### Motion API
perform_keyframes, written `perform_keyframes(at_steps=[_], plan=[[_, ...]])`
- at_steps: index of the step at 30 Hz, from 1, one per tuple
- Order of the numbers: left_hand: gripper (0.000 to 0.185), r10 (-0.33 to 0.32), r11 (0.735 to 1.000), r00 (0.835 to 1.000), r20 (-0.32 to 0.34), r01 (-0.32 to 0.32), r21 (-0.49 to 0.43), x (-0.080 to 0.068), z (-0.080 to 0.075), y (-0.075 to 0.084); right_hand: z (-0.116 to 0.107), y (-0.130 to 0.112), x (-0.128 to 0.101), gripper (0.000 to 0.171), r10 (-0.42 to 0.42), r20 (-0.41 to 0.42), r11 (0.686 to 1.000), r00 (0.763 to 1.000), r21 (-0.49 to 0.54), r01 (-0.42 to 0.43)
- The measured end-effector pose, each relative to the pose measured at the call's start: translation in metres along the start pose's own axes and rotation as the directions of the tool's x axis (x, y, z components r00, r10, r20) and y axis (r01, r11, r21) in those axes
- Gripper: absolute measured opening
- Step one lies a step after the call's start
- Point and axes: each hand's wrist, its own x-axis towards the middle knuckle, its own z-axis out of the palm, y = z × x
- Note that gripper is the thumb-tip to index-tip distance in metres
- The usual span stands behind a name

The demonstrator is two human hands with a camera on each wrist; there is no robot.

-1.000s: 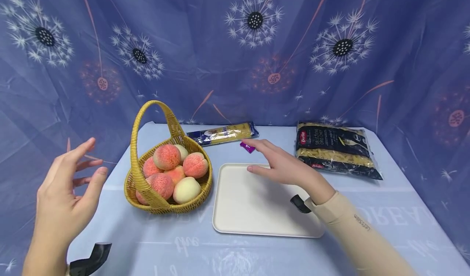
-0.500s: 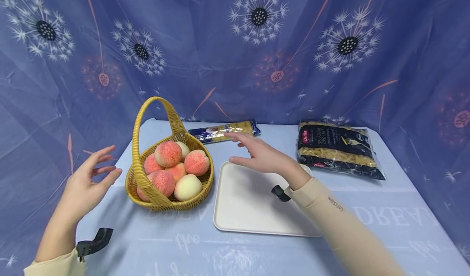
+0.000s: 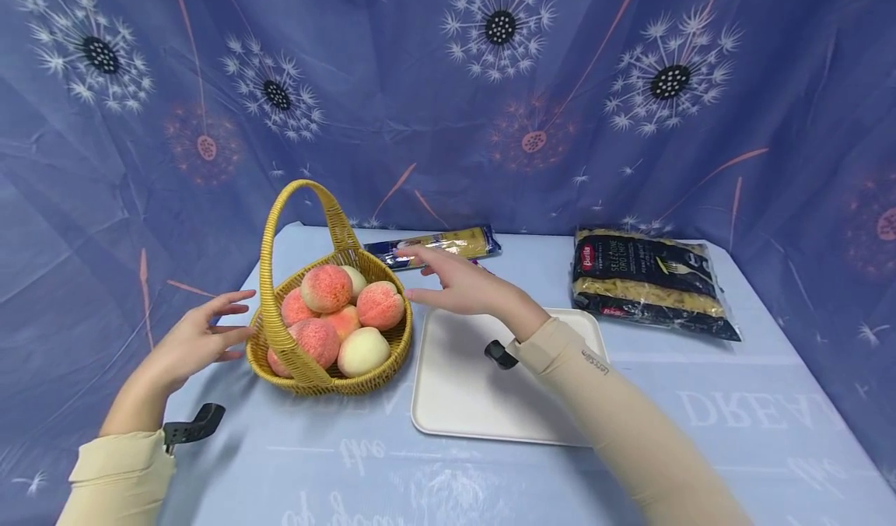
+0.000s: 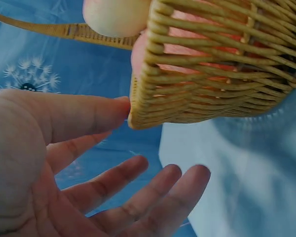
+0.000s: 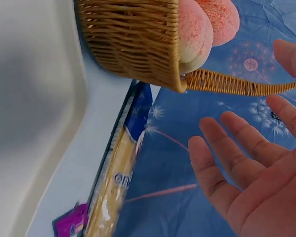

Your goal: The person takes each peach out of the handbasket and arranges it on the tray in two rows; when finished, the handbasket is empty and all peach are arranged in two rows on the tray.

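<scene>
While both hands [image 3: 203, 339] [image 3: 458, 285] flank the peach basket [image 3: 329, 374], their fingers [image 4: 138, 170] spread open, holding nothing

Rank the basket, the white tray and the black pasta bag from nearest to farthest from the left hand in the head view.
From the left hand:
1. Basket, right beside the fingertips, on the table's left.
2. White tray, past the basket, in the middle.
3. Black pasta bag, far right, toward the back.
</scene>
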Motion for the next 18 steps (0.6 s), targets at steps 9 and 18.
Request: perform_keyframes(at_steps=[9,18], plan=[[0.071,-0.028,0.995,0.997,0.075,0.035,-0.09,0.012,0.004,-0.002,0.003,-0.011,0.038,0.066,-0.041,0.038,0.994,0.998,0.106,0.037],[0.073,-0.063,0.99,0.994,0.086,0.073,-0.119,0.016,0.004,-0.003,0.01,-0.016,0.077,0.069,-0.011,0.105,0.987,0.994,0.16,-0.006]])
